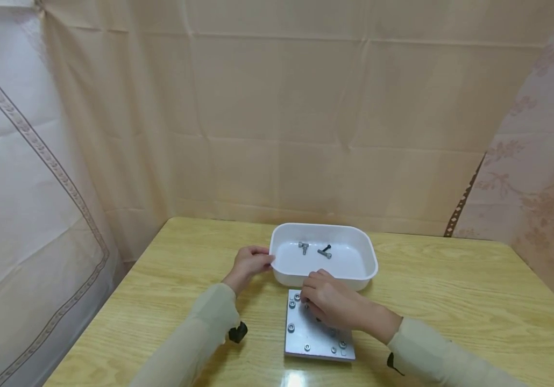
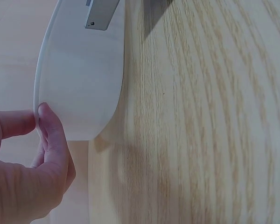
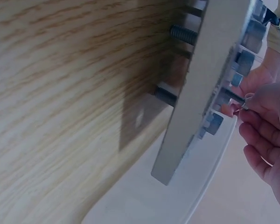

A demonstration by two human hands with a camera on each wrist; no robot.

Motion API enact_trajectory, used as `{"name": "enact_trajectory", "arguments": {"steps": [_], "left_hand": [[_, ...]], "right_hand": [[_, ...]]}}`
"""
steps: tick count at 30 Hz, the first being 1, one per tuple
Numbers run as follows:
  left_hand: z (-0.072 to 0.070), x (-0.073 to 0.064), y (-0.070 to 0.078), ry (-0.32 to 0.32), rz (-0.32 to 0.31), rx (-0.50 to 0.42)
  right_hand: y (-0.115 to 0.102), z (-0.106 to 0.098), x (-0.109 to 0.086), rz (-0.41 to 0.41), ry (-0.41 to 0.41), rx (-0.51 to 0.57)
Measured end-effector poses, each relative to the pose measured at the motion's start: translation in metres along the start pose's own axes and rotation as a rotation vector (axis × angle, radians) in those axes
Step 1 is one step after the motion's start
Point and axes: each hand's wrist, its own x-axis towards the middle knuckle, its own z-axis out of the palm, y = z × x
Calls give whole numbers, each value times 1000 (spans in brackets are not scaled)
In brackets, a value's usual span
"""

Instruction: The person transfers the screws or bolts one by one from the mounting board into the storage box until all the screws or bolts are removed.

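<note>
So we've got a wooden tabletop [image 1: 451, 290] with a white tray [image 1: 369, 269] sitting toward the far middle, and a metal plate [image 1: 315, 341] lying flat just on the near side of it, almost touching the tray's near wall.

Our left hand [image 1: 249, 266] is on the tray's left rim. From the left wrist view the thumb and a finger pinch the thin edge of the tray [image 2: 79, 84], so that grip is closed on the rim, nothing loose about it.

Our right hand [image 1: 327, 301] is curled over the far part of the plate, fingers bunched together. The right wrist view shows the fingertips [image 3: 252, 105] pinching a small bolt [image 3: 233, 96] that stands in the plate [image 3: 200, 93], near the plate's far edge next to the tray. So that grip is clenched on the bolt, which sits in the plate and isn't lifted away.

The plate has several more bolts with nuts along its edges: a couple at the near right corner [image 1: 337, 348], a few down the left side [image 1: 291, 327]. In the wrist view we can see threaded ends [image 3: 182, 33] poking out below the plate, holding it slightly off the wood.

Inside the tray there are two loose bolts, a silver one [image 1: 303, 247] and a darker one [image 1: 325, 251] just right of it.
</note>
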Motion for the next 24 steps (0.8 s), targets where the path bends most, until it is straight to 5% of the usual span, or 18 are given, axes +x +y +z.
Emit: {"name": "enact_trajectory", "arguments": {"steps": [15,24], "left_hand": [[0,0,-1,-7,6,3],[-1,-1,0,-4,5,-3]], "right_hand": [[10,-13,3,-7,56,-10],[31,-28,6,-1,195,-12]]}}
